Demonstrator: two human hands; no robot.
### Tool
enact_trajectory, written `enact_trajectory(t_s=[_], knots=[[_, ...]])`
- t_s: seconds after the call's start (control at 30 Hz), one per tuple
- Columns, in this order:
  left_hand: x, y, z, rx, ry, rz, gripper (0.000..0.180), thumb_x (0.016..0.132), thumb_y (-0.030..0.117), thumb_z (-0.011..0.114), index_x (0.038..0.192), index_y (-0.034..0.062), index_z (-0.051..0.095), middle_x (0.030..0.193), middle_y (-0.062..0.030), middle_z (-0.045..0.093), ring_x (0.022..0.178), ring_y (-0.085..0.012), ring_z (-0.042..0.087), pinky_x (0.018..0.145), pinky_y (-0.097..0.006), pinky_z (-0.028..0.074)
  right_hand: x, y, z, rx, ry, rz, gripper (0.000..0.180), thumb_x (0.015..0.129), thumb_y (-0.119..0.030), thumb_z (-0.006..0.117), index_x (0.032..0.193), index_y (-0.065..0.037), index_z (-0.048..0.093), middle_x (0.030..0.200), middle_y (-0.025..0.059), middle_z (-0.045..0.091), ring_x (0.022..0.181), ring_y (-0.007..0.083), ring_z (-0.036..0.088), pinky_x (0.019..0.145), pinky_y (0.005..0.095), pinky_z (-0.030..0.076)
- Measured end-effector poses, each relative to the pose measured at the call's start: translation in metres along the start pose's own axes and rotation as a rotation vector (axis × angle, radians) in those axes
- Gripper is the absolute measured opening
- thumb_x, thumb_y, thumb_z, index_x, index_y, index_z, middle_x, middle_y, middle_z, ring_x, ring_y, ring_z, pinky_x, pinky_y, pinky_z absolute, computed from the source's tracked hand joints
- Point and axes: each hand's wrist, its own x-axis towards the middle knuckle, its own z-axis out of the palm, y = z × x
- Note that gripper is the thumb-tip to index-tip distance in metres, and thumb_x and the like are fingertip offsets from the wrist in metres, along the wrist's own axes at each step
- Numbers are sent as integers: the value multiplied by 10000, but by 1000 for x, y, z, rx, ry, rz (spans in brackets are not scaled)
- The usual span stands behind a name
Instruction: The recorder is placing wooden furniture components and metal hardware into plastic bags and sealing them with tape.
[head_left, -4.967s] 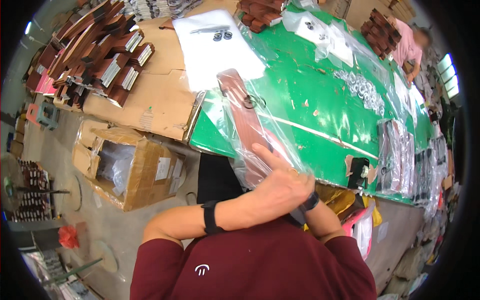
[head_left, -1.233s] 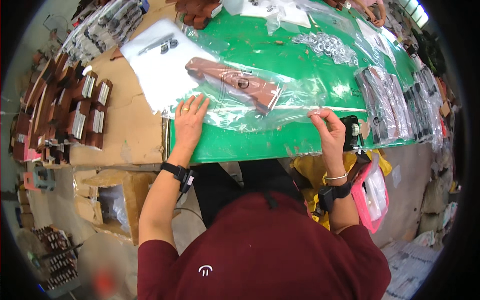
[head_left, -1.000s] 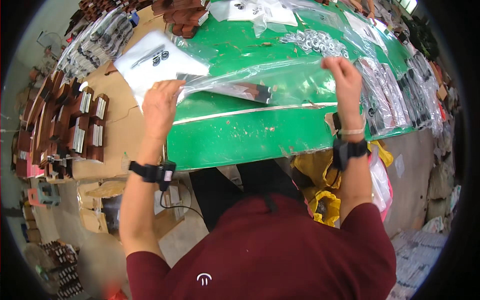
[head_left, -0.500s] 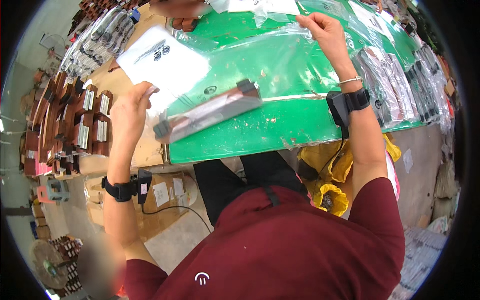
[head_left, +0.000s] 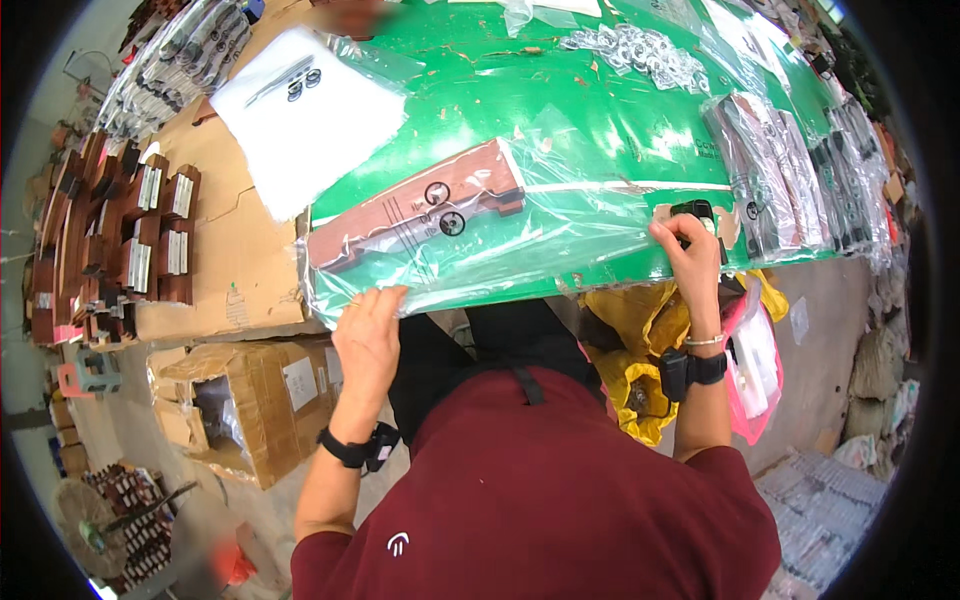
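A reddish-brown wooden piece (head_left: 385, 222) with a notched end lies inside a clear plastic bag (head_left: 560, 240) on the green tabletop. Black round marks and lines are printed on the bag. At the bag's near left edge is my left hand (head_left: 370, 335), its fingers pressed together on the plastic. My right hand (head_left: 690, 250) pinches the bag's right end near the table's front edge. A stack of flat printed plastic bags (head_left: 310, 130) lies to the far left of the wooden piece.
Bagged pieces (head_left: 765, 180) are piled at the table's right. A heap of small clear packets (head_left: 640, 55) lies at the back. Brown wooden pieces (head_left: 140, 230) are stacked at the left on cardboard. Below the table are a cardboard box (head_left: 260, 400) and yellow sacks (head_left: 640, 390).
The bag and wooden piece have come down from mid-air onto the table. Both hands have moved nearer to me, the right one from high at the back to the front edge.
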Motion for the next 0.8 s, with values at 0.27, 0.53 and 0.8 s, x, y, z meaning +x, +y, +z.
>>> enact_trajectory(t_s=[0.27,0.53,0.8], knots=[[-1,-1,6,-160,-274,37,503,905,316,710,1387,192,641,830,-40,614,813,-249,598,770,-386,426,13,-107,64,322,-201,-662,401,815,-17,748,1204,-84,671,1119,119,676,999,327,669,864,414,544],[13,-12,2,-13,135,36,638,827,349,790,1420,197,610,1056,-60,642,994,-264,610,907,-437,440,37,-66,125,59,-270,-399,611,758,-24,786,1319,-119,564,1147,125,604,949,341,666,779,428,552],[108,7,61,113,150,157,1064,686,270,898,1595,219,347,1467,-97,523,1317,-315,521,1126,-524,368,19,-50,132,-43,-147,-406,246,891,-147,731,1131,-137,681,860,89,635,731,305,643,639,413,499]])
